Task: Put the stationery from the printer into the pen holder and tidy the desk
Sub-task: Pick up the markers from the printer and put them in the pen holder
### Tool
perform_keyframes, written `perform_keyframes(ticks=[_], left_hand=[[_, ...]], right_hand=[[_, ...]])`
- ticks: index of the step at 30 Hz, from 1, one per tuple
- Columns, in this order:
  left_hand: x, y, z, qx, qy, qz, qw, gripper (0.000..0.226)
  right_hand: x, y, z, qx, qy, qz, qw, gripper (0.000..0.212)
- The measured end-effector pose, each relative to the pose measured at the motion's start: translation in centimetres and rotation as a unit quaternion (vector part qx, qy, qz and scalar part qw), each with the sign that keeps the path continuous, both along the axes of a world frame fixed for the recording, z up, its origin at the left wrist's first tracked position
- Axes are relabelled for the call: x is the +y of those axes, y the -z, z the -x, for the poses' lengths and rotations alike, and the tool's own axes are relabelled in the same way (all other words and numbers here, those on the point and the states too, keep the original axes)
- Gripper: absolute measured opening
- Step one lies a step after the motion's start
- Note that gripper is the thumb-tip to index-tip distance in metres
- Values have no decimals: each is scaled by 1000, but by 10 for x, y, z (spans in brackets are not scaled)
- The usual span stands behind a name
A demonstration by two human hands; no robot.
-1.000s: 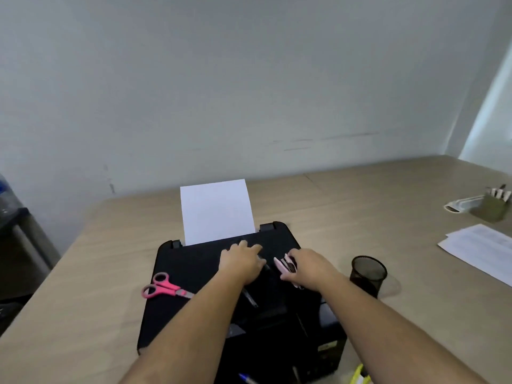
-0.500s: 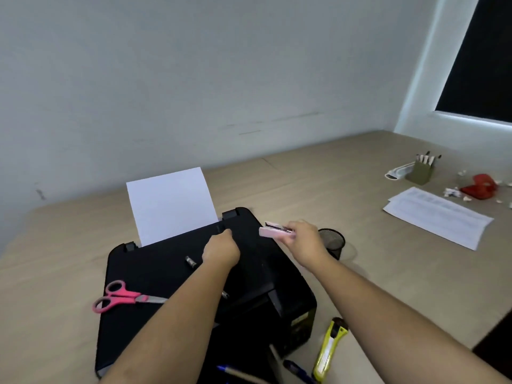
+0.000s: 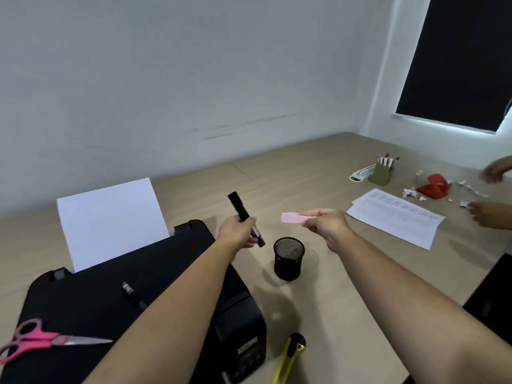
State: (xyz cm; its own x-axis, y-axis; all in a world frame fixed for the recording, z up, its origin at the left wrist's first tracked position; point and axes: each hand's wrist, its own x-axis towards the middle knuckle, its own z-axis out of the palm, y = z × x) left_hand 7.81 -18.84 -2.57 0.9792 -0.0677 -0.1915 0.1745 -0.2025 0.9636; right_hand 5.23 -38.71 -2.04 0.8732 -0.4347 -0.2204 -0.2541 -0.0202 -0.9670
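My left hand (image 3: 238, 230) grips a black marker (image 3: 240, 209), held tilted above the printer's right rear corner. My right hand (image 3: 324, 224) pinches a small pink stapler (image 3: 292, 218), lifted over the desk just right of the marker. Below and between both hands stands the black mesh pen holder (image 3: 288, 257), upright on the desk with nothing showing inside. The black printer (image 3: 91, 300) fills the lower left, a white sheet (image 3: 109, 220) standing in its rear tray. On its lid lie pink scissors (image 3: 41, 342) and another black pen (image 3: 134, 295).
A yellow utility knife (image 3: 289, 356) lies on the desk by the printer's front right corner. Printed sheets (image 3: 396, 217), a green pen pot (image 3: 383, 171), a red hole punch (image 3: 433, 187) and paper scraps sit at the right, where another person's hands (image 3: 491, 195) work.
Both hands have lifted off the printer lid, the left with the black marker and the right with the pink stapler, and moved right to above the pen holder. My view has turned right.
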Motion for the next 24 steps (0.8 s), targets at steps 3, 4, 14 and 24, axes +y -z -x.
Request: perform_keyframes(ticks=[3,4,14,24], left_hand=[[-37,14,-17,-38,-2,-16,999,10],[-47,21,-23,-46,-8,-32,998,8],[-90,87,-55,-8,9,-172,985,7],[-111,114,-64,-36,46,-335,941,28]], right_hand=[[-21,8,-18,46,-68,77,994,28],[-27,12,-25,54,-91,115,988,30],[-34,48,-75,92,-308,441,838,29],[-34,90,-90,110,-434,516,731,28]])
